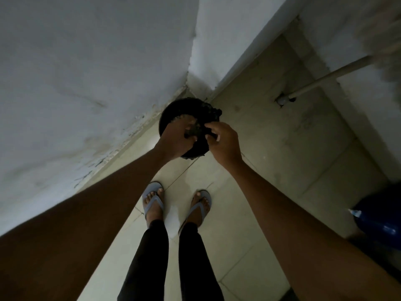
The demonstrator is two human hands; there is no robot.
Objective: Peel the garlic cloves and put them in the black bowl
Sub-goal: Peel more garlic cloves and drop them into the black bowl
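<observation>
**One black bowl, two hands, dim corner**

One black bowl [173, 109], round, held up over the floor [271, 137] near the corner where two walls meet. Gripped from the near-left side by the left hand [175, 137], fingers over the rim and curled onto a dark lump [193, 132] inside. Right hand [223, 142] at the bowl's right edge, fingers bent and pinching something dark [211, 132]; too dim to tell what. Dark clumpy matter along the bowl's far-right rim as well. No single garlic clove clearly made out in this light.

Below: two feet in two grey-blue sandals, left [153, 202] and right [200, 206], standing apart on pale tiles; two black trouser legs [149, 257]. One pale pipe [325, 77] slanting down the right wall to a fitting at floor level. One blue container [382, 218] at the right edge, partly cut off.
</observation>
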